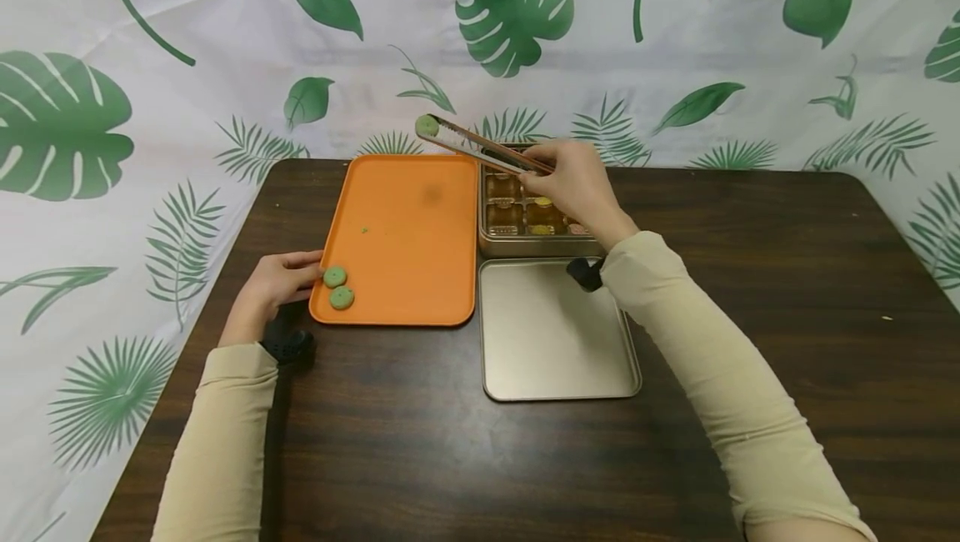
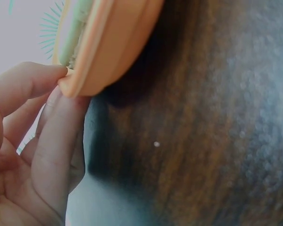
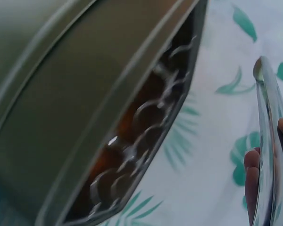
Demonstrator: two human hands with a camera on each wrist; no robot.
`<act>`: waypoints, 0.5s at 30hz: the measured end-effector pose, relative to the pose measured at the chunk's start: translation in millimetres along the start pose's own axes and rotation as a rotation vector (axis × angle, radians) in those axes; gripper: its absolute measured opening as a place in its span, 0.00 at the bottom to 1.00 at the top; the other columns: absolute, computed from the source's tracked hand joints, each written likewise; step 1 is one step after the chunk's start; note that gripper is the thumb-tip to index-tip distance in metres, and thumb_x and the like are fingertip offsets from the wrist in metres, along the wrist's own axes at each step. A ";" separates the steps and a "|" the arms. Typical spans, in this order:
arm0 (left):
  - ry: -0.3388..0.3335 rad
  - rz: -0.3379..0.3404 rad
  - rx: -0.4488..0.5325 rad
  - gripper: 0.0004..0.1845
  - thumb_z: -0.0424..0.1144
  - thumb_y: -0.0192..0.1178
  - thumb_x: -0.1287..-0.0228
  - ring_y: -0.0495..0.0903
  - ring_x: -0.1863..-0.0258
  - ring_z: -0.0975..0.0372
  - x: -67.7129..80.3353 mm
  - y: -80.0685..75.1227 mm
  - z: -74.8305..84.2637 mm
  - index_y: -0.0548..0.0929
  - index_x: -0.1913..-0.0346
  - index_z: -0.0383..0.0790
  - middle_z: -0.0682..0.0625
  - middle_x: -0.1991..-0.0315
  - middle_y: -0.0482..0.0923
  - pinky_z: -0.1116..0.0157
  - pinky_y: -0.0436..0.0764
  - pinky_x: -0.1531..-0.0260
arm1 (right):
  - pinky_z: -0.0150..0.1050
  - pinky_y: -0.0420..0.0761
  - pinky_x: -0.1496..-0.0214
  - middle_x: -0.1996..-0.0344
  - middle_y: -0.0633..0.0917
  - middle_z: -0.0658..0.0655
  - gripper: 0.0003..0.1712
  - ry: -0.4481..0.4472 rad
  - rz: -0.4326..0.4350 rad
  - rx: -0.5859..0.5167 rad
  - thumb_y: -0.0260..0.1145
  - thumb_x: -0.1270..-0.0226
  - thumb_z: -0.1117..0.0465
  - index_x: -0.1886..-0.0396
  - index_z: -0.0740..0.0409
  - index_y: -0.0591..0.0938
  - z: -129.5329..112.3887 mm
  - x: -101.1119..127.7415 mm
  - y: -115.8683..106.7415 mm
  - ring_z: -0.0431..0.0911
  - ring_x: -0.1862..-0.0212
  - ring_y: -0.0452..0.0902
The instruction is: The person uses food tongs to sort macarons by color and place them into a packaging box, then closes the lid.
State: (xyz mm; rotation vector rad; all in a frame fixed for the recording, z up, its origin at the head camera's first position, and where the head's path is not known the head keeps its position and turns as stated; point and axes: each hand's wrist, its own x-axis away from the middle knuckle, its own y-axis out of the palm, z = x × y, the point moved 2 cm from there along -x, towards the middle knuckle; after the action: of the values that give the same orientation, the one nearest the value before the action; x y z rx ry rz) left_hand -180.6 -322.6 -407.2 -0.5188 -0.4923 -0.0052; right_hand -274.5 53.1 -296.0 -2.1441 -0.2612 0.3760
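Right hand (image 1: 573, 183) curled round a pair of metal tongs (image 1: 480, 146), raised above the far end of the orange tray (image 1: 405, 217). Tongs squeezed onto a round green cookie (image 1: 427, 126) at the tips, held in the air over the tray's far edge. Left hand (image 1: 277, 283) resting on the table (image 1: 750, 275), thumb and fingers pinching the tray's near left rim. Two more green cookies (image 1: 337, 287) lying just beside each other in that near left corner. Open tin (image 1: 525, 221) with divided compartments touching the tray's right side, under the right hand. Lid (image 1: 555, 333) lying flat just in front of the tin.
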 end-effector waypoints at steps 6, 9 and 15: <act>-0.003 0.004 0.002 0.28 0.43 0.51 0.28 0.77 0.52 0.66 -1.2 0.3 -1.3 0.63 0.29 0.37 0.34 0.31 0.64 0.69 0.83 0.51 | 0.36 0.59 0.79 0.54 0.85 0.66 0.22 0.067 -0.003 0.076 0.65 0.36 0.58 0.44 0.61 0.81 35.1 12.1 -8.7 0.44 0.84 0.59; -0.001 0.005 0.002 0.28 0.43 0.51 0.28 0.77 0.52 0.65 -1.2 0.6 -1.5 0.63 0.29 0.37 0.34 0.31 0.64 0.69 0.83 0.51 | 0.35 0.55 0.82 0.55 0.85 0.68 0.23 0.091 -0.014 0.104 0.66 0.36 0.58 0.43 0.62 0.80 49.9 16.6 -10.2 0.41 0.87 0.52; 0.001 0.008 0.004 0.28 0.43 0.51 0.28 0.77 0.50 0.63 -1.7 1.0 -2.0 0.63 0.29 0.37 0.35 0.31 0.64 0.69 0.83 0.51 | 0.35 0.58 0.82 0.57 0.85 0.71 0.22 0.134 -0.017 0.116 0.66 0.36 0.59 0.45 0.64 0.81 69.4 21.9 -11.8 0.43 0.87 0.57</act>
State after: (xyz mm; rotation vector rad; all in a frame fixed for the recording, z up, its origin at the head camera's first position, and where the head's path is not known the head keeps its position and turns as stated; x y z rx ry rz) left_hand -181.1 -322.9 -409.9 -0.5167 -0.4889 0.0034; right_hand -279.8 119.7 -327.1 -2.0415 -0.1763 0.2303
